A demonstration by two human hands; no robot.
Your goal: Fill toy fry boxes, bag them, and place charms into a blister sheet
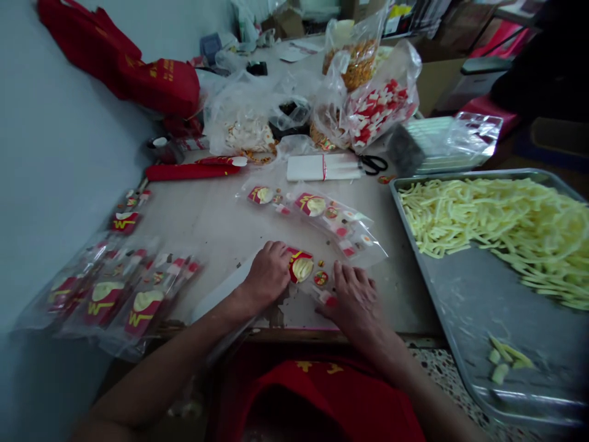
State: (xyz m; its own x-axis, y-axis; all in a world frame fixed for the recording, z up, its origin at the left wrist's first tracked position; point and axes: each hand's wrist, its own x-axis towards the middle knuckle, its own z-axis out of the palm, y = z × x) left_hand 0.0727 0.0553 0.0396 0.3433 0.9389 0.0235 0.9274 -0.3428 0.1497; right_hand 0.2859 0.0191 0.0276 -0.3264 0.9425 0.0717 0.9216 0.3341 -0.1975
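Observation:
A clear plastic packet lies flat near the table's front edge, holding a small red fries box (300, 265) with yellow markings and pale fries. Beside the box are a tiny round pizza piece (321, 278) and a red-and-white piece (327, 298). My left hand (270, 273) is closed at the packet's left end, fingers bent against the red box. Over the right end, my right hand (356, 301) rests with fingers stretched out and thumb apart, close to the red-and-white piece. Two similar packets (317, 209) lie just beyond my hands.
Filled packets (99, 301) overlap at the left table edge. On the right, a metal tray (460, 319) carries a heap of pale yellow fries (501, 227). Behind lie a white stack (306, 167) with a red band, black scissors (375, 164) and bags of red-and-white pieces (380, 107).

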